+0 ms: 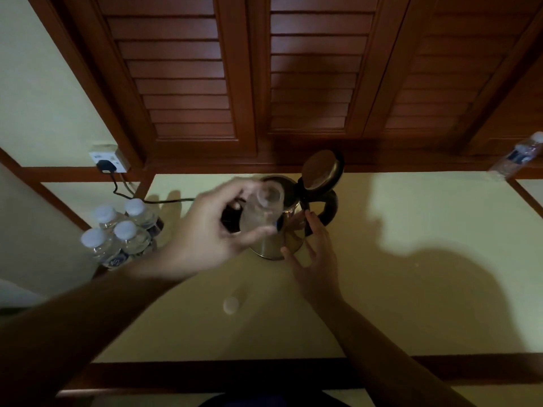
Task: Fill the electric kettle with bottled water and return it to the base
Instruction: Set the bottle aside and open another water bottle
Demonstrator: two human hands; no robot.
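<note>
Left hand (205,227) grips the uncapped water bottle (261,212) over the open kettle (279,230); right hand (311,254), fingers spread, steadies its side.

Both forearms bare, no sleeves showing; left hand (205,227) and right hand (314,259) without rings or watch

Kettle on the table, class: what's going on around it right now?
A person is filling the kettle, whose lid stands open. The left hand grips a clear bottle tipped mouth-first into the opening. The right hand rests with straight fingers against the kettle's side near the handle. A loose cap lies on the table, and four capped bottles stand to the left.
</note>
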